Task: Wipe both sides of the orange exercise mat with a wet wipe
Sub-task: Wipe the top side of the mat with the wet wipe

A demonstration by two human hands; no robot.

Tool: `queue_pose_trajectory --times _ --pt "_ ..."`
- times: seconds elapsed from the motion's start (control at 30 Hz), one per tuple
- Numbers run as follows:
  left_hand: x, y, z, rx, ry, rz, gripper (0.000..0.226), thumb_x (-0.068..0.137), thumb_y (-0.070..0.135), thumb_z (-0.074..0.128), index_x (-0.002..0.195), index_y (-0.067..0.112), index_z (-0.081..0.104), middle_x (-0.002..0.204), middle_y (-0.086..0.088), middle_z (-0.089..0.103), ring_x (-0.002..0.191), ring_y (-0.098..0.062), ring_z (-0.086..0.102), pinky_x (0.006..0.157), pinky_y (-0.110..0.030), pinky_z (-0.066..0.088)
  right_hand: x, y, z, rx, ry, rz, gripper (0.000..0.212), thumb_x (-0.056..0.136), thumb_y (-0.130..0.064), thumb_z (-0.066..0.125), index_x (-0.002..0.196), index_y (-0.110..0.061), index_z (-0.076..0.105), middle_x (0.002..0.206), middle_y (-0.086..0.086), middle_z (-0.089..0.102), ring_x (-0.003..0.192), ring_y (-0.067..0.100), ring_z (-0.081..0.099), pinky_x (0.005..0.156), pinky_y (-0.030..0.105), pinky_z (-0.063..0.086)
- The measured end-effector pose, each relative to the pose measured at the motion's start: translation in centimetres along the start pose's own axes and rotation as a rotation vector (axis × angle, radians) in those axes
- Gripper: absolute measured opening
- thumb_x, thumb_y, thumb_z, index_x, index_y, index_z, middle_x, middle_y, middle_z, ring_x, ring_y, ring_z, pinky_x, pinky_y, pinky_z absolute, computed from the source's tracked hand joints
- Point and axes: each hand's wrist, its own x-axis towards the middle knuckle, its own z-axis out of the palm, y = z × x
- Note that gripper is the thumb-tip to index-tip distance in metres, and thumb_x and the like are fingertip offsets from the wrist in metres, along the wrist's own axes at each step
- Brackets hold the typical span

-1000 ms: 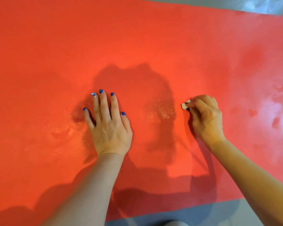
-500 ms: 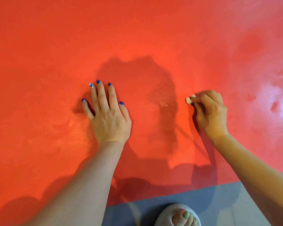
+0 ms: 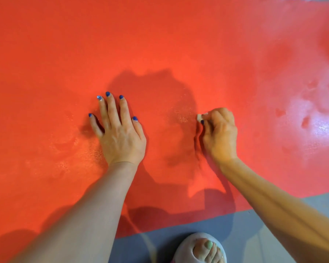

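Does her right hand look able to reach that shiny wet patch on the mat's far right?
Probably yes: the right hand, gripping the wipe, has only bare mat between it and the shiny patch.

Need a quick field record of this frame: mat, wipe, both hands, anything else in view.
mat: orange exercise mat flat on grey floor, fills most of the view
wet sheen: glossy patch at right
left hand: flat on mat, fingers spread, holding nothing
right hand: fingers curled, pinching wet wipe
wet wipe: small white wad, mostly hidden by fingers, against the mat
foot: in open-toe slipper on floor at near edge
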Motion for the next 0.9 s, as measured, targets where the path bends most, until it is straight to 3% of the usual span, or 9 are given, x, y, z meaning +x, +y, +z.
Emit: queue_pose_trajectory --times 0.1,0.17,0.33,0.47,0.57,0.63,0.8,0.9 --pt "0.0 -0.1 0.0 0.001 -0.009 0.0 0.059 0.099 0.029 0.035 0.155 0.01 0.034 0.166 -0.015 0.021 0.156 -0.032 0.012 0.122 -0.061 0.011 -4.5 -2.0 0.5 0.109 -0.181 -0.273 0.027 0.096 -0.016 0.048 0.083 -0.004 0.068 0.092 0.011 0.063 0.083 0.031 0.056 0.077 0.034 0.046" --pt "0.0 -0.1 0.0 0.006 -0.011 0.002 0.06 0.099 0.03 0.034 0.155 0.011 0.034 0.166 -0.015 0.021 0.156 -0.032 0.011 0.122 -0.06 0.011 -3.1 -0.6 -0.2 0.085 -0.219 -0.364 0.024 0.095 -0.013 0.048 0.085 -0.003 0.068 0.091 0.012 0.063 0.083 0.032 0.057 0.077 0.037 0.046" --pt "0.0 0.0 0.0 0.009 -0.002 -0.002 0.059 0.099 0.029 0.034 0.155 0.01 0.034 0.166 -0.015 0.021 0.155 -0.033 0.013 0.122 -0.06 0.011 0.9 0.3 0.2 0.005 -0.032 -0.039 0.02 0.089 -0.014 0.049 0.078 -0.006 0.064 0.087 0.009 0.06 0.085 0.029 0.053 0.073 0.037 0.043" --pt "0.0 0.0 0.0 0.015 -0.004 -0.003 0.059 0.099 0.028 0.035 0.155 0.01 0.034 0.166 -0.015 0.022 0.155 -0.033 0.013 0.122 -0.06 0.011 -0.9 -3.2 2.3 0.072 -0.136 -0.299 0.01 0.084 0.0 0.061 0.078 -0.008 0.065 0.083 0.009 0.059 0.077 0.03 0.054 0.072 0.036 0.044" --pt "0.0 -0.1 0.1 0.007 -0.001 0.006 0.06 0.098 0.027 0.037 0.156 0.011 0.034 0.166 -0.015 0.021 0.156 -0.033 0.011 0.123 -0.059 0.01 2.3 -5.7 4.1 0.114 -0.195 -0.397 0.018 0.078 0.01 0.061 0.076 -0.008 0.064 0.08 0.008 0.06 0.07 0.028 0.05 0.068 0.036 0.045" --pt "-0.1 -0.2 0.0 -0.005 -0.003 0.004 0.06 0.098 0.027 0.037 0.155 0.011 0.034 0.166 -0.015 0.021 0.156 -0.033 0.011 0.122 -0.06 0.011 3.0 -6.0 4.2 0.116 -0.246 -0.415 0.02 0.078 0.011 0.057 0.078 -0.008 0.066 0.084 0.008 0.061 0.072 0.028 0.051 0.069 0.036 0.046" --pt "0.0 0.0 0.0 -0.004 -0.011 -0.006 0.059 0.099 0.03 0.035 0.155 0.011 0.035 0.166 -0.014 0.022 0.155 -0.032 0.012 0.122 -0.06 0.011 -1.7 -1.2 0.2 0.131 -0.25 -0.385 0.024 0.095 -0.011 0.052 0.08 -0.005 0.07 0.092 0.007 0.065 0.078 0.027 0.056 0.076 0.024 0.043" --pt "0.2 -0.1 0.0 -0.001 -0.008 -0.002 0.059 0.099 0.03 0.035 0.155 0.012 0.035 0.166 -0.014 0.022 0.156 -0.031 0.013 0.122 -0.059 0.011 -2.6 -0.3 0.2 0.097 -0.213 -0.351 0.02 0.093 -0.006 0.055 0.079 -0.006 0.07 0.092 0.005 0.065 0.077 0.025 0.054 0.072 0.028 0.045"
